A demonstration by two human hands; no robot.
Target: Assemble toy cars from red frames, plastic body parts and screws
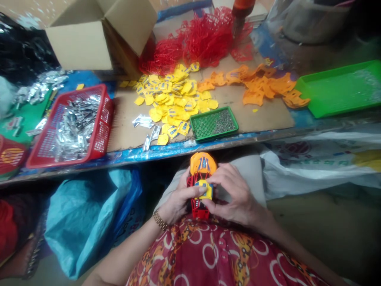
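Holding a red plastic car frame (198,210)
Left hand (178,200) and right hand (233,190) are clasping it in closed grips, the right touching its yellow piece (206,190).

A: Please, what lies on the bench (184,147)?
B: A cardboard sheet (269,115) lies on it, and on this sheet are loose plastic pieces (169,103) and a small tray (213,124). Behind them stands a cardboard box (77,43).
A: And at the 2 sides?
B: On the left of the sheet is a basket (104,104) with metal pieces (76,129) inside. On the right is a larger tray (339,89) (just beside the last loose pieces).
A: What is in front of the bench?
B: A plastic model car (201,165) is between the left hand (178,198) and the right hand (235,194), above the person's lap (214,254). A plastic bag (83,222) lies left of them, below the bench.
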